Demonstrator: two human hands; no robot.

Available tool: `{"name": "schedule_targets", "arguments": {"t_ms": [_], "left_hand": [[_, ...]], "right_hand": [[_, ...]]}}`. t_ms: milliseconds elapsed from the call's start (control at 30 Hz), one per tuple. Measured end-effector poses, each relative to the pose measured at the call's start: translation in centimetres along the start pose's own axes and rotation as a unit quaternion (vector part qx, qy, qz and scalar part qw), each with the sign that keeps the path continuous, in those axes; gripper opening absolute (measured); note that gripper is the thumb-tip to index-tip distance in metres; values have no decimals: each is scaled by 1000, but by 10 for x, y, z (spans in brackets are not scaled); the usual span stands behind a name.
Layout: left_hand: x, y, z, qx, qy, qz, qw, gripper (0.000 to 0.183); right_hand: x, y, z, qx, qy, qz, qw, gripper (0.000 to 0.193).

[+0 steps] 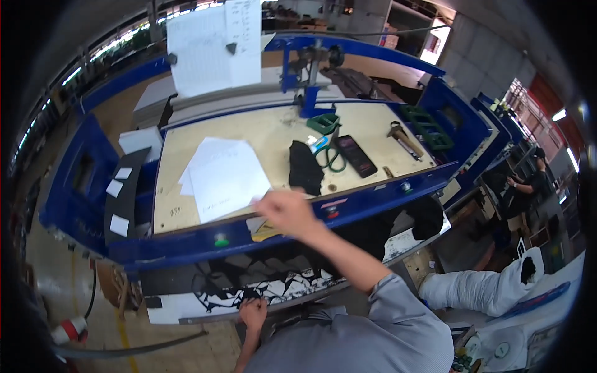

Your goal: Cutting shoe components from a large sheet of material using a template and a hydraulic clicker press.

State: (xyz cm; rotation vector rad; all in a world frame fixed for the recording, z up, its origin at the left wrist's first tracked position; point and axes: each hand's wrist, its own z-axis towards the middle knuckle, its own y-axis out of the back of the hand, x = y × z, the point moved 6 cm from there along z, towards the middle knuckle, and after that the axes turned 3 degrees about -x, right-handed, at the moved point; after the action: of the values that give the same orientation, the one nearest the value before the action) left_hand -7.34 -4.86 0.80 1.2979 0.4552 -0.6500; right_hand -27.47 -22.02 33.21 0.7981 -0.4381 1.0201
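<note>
My right hand (pixel 287 212) reaches over the blue front rail (pixel 180 252) of a machine, its fingers curled at the lower right corner of a white paper sheet (pixel 227 174). What they hold, if anything, I cannot make out. Below the wrist side of that hand lies a small yellowish piece (pixel 266 233). Lower down, my left hand (pixel 254 312) is closed at the edge of a white board (pixel 168 314) strewn with black cut scraps (pixel 273 287); its grip is hidden. Right of the paper is a folded black cloth (pixel 305 168).
On the cream machine bed are green-handled scissors (pixel 336 163), a dark phone (pixel 356 156), a hammer (pixel 405 140) and a green tray (pixel 323 124). Papers (pixel 214 46) hang at the back. A white wrapped roll (pixel 479 289) lies at right; a person (pixel 525 183) works beyond.
</note>
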Motion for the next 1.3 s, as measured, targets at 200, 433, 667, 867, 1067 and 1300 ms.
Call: {"name": "schedule_targets", "arguments": {"t_ms": [200, 433, 667, 867, 1067, 1300], "left_hand": [[2, -5, 13, -14, 0, 9, 1000, 32], [7, 0, 14, -39, -23, 56, 997, 30], [-2, 5, 18, 39, 22, 51, 998, 35], [16, -5, 16, 111, 10, 26, 993, 33], [11, -4, 18, 143, -71, 62, 985, 28], [11, -5, 11, -1, 32, 85, 996, 32]], "right_hand": [[-72, 168, 187, -155, 39, -207, 965, 21], [-135, 165, 303, -83, 92, -459, 880, 24], [-166, 145, 356, -1, 12, -549, 836, 31], [-167, 140, 379, 60, 26, -510, 858, 24], [-169, 144, 377, 151, 75, -422, 891, 9], [-155, 136, 377, 156, 23, -516, 842, 24]]}}
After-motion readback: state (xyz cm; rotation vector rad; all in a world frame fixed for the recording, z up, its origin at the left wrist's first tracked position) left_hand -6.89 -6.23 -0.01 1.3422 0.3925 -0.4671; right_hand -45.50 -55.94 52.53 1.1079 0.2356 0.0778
